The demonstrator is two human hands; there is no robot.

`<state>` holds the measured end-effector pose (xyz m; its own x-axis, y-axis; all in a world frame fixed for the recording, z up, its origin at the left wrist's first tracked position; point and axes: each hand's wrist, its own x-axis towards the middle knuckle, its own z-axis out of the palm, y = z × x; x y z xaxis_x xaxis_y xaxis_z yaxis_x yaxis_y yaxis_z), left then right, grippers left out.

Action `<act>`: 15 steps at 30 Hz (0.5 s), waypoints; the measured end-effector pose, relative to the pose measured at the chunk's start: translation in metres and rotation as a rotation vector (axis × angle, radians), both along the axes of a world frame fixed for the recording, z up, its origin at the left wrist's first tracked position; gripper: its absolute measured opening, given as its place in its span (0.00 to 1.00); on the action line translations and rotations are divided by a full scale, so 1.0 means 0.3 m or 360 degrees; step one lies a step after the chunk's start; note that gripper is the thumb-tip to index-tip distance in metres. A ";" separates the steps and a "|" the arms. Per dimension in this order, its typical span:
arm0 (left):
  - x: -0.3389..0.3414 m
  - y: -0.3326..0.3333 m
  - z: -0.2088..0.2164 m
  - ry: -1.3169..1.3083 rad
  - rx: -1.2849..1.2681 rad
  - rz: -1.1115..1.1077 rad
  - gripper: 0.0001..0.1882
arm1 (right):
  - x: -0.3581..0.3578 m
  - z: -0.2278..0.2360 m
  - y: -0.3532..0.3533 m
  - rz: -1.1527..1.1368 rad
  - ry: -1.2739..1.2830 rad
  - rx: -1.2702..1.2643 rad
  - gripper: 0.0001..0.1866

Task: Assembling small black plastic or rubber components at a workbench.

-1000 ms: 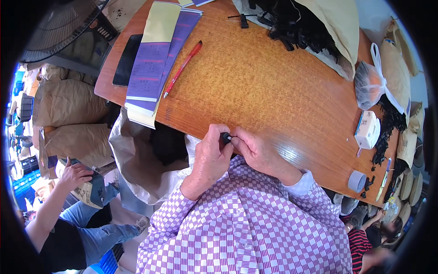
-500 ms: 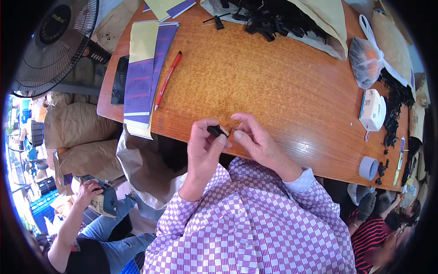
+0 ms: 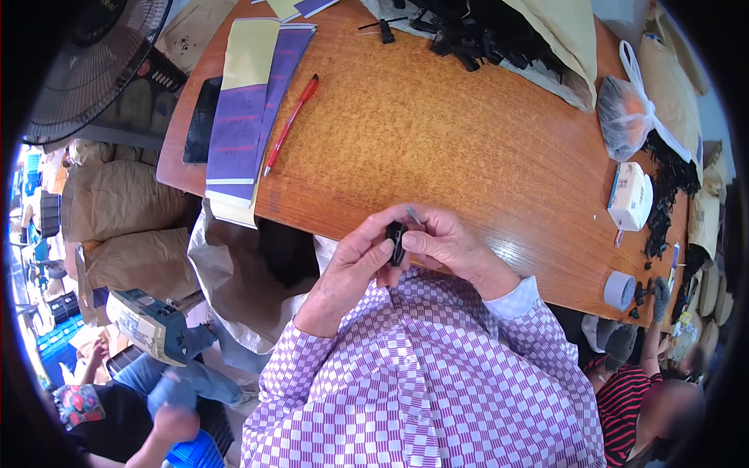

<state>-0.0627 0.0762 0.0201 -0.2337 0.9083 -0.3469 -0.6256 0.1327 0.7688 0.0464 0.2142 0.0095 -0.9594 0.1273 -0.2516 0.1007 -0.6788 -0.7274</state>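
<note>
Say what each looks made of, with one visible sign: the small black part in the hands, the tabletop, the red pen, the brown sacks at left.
Small black part: probably plastic, smooth, with crisp edges; painted metal is possible.
Tabletop: wood or wood-look laminate, glossy; grain streaks and a bright reflection.
Red pen: likely plastic; smooth, coloured barrel.
Brown sacks: apparently paper, matt; creased.

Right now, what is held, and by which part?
A small, elongated, black, plastic-looking piece, by its side edges, between the left hand and right hand. A thin grey piece shows by the right hand; its hold is unclear.
</note>
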 end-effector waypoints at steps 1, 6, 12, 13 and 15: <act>0.000 -0.006 -0.010 -0.0014 0.0000 -0.0037 0.21 | 0.000 -0.006 0.005 0.0015 -0.0014 0.0007 0.12; -0.006 -0.025 -0.028 0.0110 0.0017 0.0069 0.22 | -0.004 -0.055 0.002 -0.0003 -0.0216 0.0325 0.09; -0.008 -0.042 -0.086 0.0810 0.0057 0.0202 0.23 | -0.061 -0.036 -0.038 -0.0022 -0.0330 0.0835 0.07; -0.012 -0.045 -0.088 0.1176 0.0016 0.0207 0.22 | -0.065 -0.035 -0.045 -0.0011 -0.0335 0.0843 0.07; -0.018 -0.056 -0.099 0.1162 0.0009 0.0222 0.22 | -0.072 -0.033 -0.056 -0.0035 -0.0358 0.0784 0.07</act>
<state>-0.0680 0.0593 -0.0097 -0.5162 0.8547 -0.0545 0.0339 0.0840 0.9959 0.0248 0.1974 -0.0004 -0.8846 0.3014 -0.3558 0.2802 -0.2662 -0.9223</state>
